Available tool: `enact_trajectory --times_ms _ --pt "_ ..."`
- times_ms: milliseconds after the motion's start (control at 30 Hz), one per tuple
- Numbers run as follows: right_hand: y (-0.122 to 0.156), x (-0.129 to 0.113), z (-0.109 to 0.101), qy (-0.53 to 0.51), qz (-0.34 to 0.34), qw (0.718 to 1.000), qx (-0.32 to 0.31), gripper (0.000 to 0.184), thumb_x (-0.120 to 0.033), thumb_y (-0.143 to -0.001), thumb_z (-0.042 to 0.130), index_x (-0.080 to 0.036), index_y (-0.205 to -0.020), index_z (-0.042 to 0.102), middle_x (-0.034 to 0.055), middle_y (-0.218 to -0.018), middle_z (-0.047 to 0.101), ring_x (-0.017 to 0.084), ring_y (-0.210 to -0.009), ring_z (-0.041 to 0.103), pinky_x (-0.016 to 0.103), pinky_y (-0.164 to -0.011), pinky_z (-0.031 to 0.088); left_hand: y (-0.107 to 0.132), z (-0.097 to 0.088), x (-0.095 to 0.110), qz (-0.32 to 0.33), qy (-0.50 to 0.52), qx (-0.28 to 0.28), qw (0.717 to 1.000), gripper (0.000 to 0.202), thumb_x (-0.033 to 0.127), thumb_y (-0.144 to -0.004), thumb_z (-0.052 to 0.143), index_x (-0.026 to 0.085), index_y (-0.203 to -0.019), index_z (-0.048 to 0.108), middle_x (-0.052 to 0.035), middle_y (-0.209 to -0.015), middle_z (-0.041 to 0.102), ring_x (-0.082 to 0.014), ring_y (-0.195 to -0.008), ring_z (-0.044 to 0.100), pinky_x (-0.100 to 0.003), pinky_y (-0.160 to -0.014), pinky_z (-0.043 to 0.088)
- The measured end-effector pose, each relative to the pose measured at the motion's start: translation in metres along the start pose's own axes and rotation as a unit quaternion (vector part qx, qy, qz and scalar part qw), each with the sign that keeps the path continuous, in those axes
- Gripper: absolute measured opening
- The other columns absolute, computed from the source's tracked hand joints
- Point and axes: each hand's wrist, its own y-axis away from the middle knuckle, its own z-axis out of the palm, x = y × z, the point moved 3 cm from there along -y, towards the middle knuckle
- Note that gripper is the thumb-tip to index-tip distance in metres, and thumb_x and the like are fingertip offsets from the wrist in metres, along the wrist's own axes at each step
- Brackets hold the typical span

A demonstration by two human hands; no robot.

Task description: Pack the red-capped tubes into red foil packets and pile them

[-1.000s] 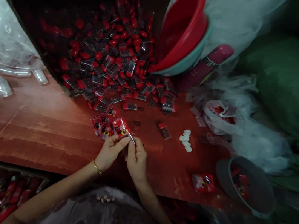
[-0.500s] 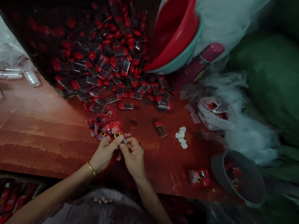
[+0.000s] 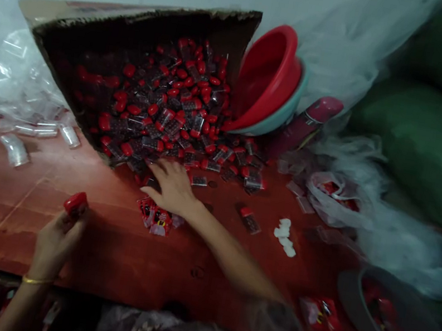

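My left hand (image 3: 56, 244), with a gold bangle at its wrist, is closed around a small container with a red cap (image 3: 76, 201), held above the left part of the table. My right hand (image 3: 175, 187) reaches across with its fingers stretched out and apart. Its fingertips are at the near edge of a heap of small clear containers with red caps (image 3: 177, 124), which spills from a tipped cardboard box (image 3: 60, 88). Just below that palm lies a small pile of red printed packets (image 3: 158, 222), partly covered by the hand.
Leaning against the box are a red basin (image 3: 274, 84) and a light-blue basin (image 3: 293, 104), beside a pink bottle (image 3: 311, 118). White pieces (image 3: 285, 235), a plastic bag (image 3: 334, 198) and a grey bowl (image 3: 355, 301) are on the right. Clear plastic sleeves (image 3: 15, 150) lie left.
My hands were together over the red packets; now they are apart. The left went left with the red-capped container, the right forward to the heap. The view has shifted.
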Motion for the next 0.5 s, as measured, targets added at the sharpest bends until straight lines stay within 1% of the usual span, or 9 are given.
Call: enact_trajectory --times_ms 67,133,167,233,267,333,367,433,500 --pt "-0.034 -0.007 0.019 0.039 -0.077 0.996 -0.023 0.059 -0.053 -0.084 0.050 -0.018 -0.131 0.046 0.0141 -0.137 0.044 0.032 -0.124 0.036 0.051 -0.101 0.031 -0.009 -0.006 -0.013 0.022 -0.121 0.024 0.992 0.046 0.042 -0.076 0.052 0.015 -0.113 0.061 -0.0144 -0.095 0.069 -0.0367 -0.097 0.062 -0.051 -0.080 0.048" --pt "-0.062 -0.007 0.041 0.071 -0.121 0.989 -0.036 0.063 -0.050 -0.083 0.053 -0.018 -0.135 0.041 0.0157 -0.144 0.034 0.034 -0.133 0.023 0.056 -0.106 0.019 -0.010 -0.002 -0.012 0.082 -0.160 0.056 0.982 0.058 0.040 -0.079 0.048 0.012 -0.130 0.046 -0.0208 -0.126 0.055 -0.0370 -0.118 0.049 -0.053 -0.093 0.041" --pt "-0.073 -0.004 0.051 0.081 -0.126 0.988 -0.045 0.066 -0.049 -0.080 0.057 -0.019 -0.136 0.040 0.0163 -0.145 0.032 0.036 -0.135 0.019 0.060 -0.106 0.014 -0.008 0.002 -0.007 0.120 -0.165 0.074 0.976 0.062 0.041 -0.080 0.046 0.009 -0.133 0.040 -0.0231 -0.135 0.046 -0.0367 -0.126 0.041 -0.054 -0.098 0.036" --pt "-0.086 0.007 0.067 0.088 -0.133 0.985 -0.061 0.067 -0.044 -0.077 0.061 -0.021 -0.137 0.039 0.0170 -0.145 0.032 0.039 -0.135 0.018 0.065 -0.103 0.010 0.001 0.016 0.010 0.188 -0.164 0.093 0.964 0.063 0.044 -0.083 0.043 0.008 -0.134 0.038 -0.0245 -0.141 0.037 -0.0359 -0.133 0.030 -0.055 -0.104 0.027" --pt "-0.089 0.013 0.072 0.088 -0.135 0.985 -0.064 0.066 -0.041 -0.077 0.062 -0.022 -0.136 0.040 0.0169 -0.144 0.033 0.040 -0.134 0.019 0.066 -0.102 0.009 0.006 0.025 0.021 0.224 -0.157 0.086 0.958 0.059 0.044 -0.084 0.042 0.011 -0.133 0.040 -0.0230 -0.142 0.037 -0.0348 -0.134 0.029 -0.055 -0.106 0.025" --pt "-0.090 0.023 0.077 0.086 -0.146 0.984 -0.061 0.062 -0.036 -0.077 0.061 -0.024 -0.135 0.042 0.0158 -0.142 0.036 0.040 -0.134 0.020 0.067 -0.102 0.007 0.013 0.042 0.045 0.290 -0.140 0.045 0.946 0.054 0.044 -0.084 0.045 0.016 -0.131 0.044 -0.0186 -0.144 0.037 -0.0327 -0.136 0.027 -0.053 -0.108 0.022" --pt "-0.088 0.028 0.077 0.086 -0.154 0.983 -0.057 0.060 -0.034 -0.077 0.061 -0.025 -0.134 0.043 0.0150 -0.141 0.038 0.040 -0.133 0.020 0.066 -0.102 0.006 0.013 0.049 0.056 0.304 -0.127 0.038 0.943 0.056 0.045 -0.083 0.048 0.018 -0.131 0.043 -0.0180 -0.145 0.034 -0.0327 -0.136 0.026 -0.052 -0.108 0.022" --pt "-0.083 0.035 0.076 0.087 -0.166 0.981 -0.054 0.057 -0.033 -0.077 0.060 -0.025 -0.132 0.046 0.0140 -0.139 0.041 0.038 -0.133 0.023 0.065 -0.104 0.004 -0.001 0.054 0.073 0.294 -0.076 0.067 0.951 0.068 0.048 -0.079 0.052 0.015 -0.136 0.035 -0.0203 -0.146 0.031 -0.0323 -0.135 0.028 -0.050 -0.107 0.025" --pt "-0.079 0.042 0.075 0.087 -0.175 0.979 -0.057 0.055 -0.034 -0.078 0.059 -0.025 -0.130 0.048 0.0138 -0.135 0.045 0.036 -0.132 0.026 0.065 -0.104 0.002 -0.031 0.051 0.083 0.249 -0.012 0.110 0.962 0.077 0.049 -0.078 0.053 0.010 -0.139 0.027 -0.0219 -0.140 0.039 -0.0303 -0.130 0.037 -0.046 -0.104 0.032"
